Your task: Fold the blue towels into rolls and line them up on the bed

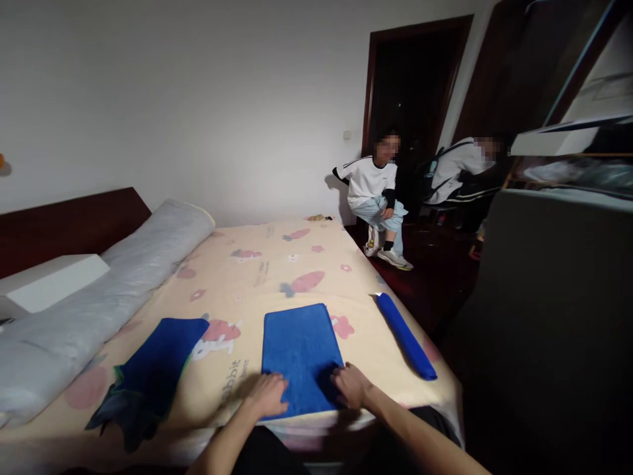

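Observation:
A blue towel [302, 349] lies flat on the bed in front of me, in a neat rectangle. My left hand [268, 394] rests on its near left edge, fingers over the cloth and thumb apart. At the near right edge, my right hand [351, 386] touches the towel with bent fingers; their tips are partly in shadow. To the left is a darker blue cloth [157, 369] with green edging, its near end crumpled. On the right lies a long, narrow blue roll or folded bundle [406, 336] with a small white tip.
The bed [277, 264] has a cream sheet printed with rabbits and carrots. A grey bolster [123, 277] and a white box [59, 280] are by the headboard [69, 221]. One person [370, 185] sits beyond the bed, another [457, 171] bends farther right. A dark panel [554, 316] stands at right.

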Demonstrator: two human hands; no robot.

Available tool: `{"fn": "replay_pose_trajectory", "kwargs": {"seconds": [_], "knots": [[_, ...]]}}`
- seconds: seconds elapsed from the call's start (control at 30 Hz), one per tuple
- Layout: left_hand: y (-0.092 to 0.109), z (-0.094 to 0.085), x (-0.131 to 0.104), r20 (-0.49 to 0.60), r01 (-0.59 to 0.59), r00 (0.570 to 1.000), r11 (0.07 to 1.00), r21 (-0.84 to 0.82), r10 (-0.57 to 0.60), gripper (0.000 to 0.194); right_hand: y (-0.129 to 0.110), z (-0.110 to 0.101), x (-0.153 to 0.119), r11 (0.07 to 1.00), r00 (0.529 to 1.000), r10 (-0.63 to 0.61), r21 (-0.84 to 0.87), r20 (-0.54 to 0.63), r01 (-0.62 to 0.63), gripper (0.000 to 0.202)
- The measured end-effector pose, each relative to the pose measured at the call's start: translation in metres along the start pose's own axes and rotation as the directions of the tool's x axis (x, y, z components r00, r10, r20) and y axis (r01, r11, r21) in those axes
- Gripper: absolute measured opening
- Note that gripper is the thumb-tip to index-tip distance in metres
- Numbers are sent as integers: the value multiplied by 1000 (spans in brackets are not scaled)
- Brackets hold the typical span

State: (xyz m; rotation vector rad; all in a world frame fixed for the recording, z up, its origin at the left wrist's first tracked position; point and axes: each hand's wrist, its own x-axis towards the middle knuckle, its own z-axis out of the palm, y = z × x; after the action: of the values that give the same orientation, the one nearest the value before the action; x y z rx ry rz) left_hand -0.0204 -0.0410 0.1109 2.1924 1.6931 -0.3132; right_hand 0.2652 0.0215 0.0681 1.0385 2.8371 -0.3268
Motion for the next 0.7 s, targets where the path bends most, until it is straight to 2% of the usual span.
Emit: {"fn": "replay_pose_trajectory", "kwargs": {"seconds": [0.1,0.17,0.23,0.3,0.47,0.7], "knots": [[-2,25,-14,63,-9,998,1000,-9,10,75,-6,27,-13,999,998,-14,-43,-60,11,55],[-7,37,-20,111,-4,994,1000,-9,5,81,-6,43,-19,998,995,-31,-64,-93,25,53],[-12,43,-21,135,7,991,1000,-5,-6,81,-2,50,-19,997,995,-35,-65,-90,29,48],[-13,43,-18,134,24,991,1000,0,-24,81,2,47,-17,999,997,-21,-32,-71,19,44],[-10,34,-13,119,39,992,999,-9,-37,71,13,22,-17,973,999,28,231,-41,-18,41],[-25,14,-18,91,54,995,995,-85,-46,38,28,8,-26,926,998,58,374,-7,-51,29]]}}
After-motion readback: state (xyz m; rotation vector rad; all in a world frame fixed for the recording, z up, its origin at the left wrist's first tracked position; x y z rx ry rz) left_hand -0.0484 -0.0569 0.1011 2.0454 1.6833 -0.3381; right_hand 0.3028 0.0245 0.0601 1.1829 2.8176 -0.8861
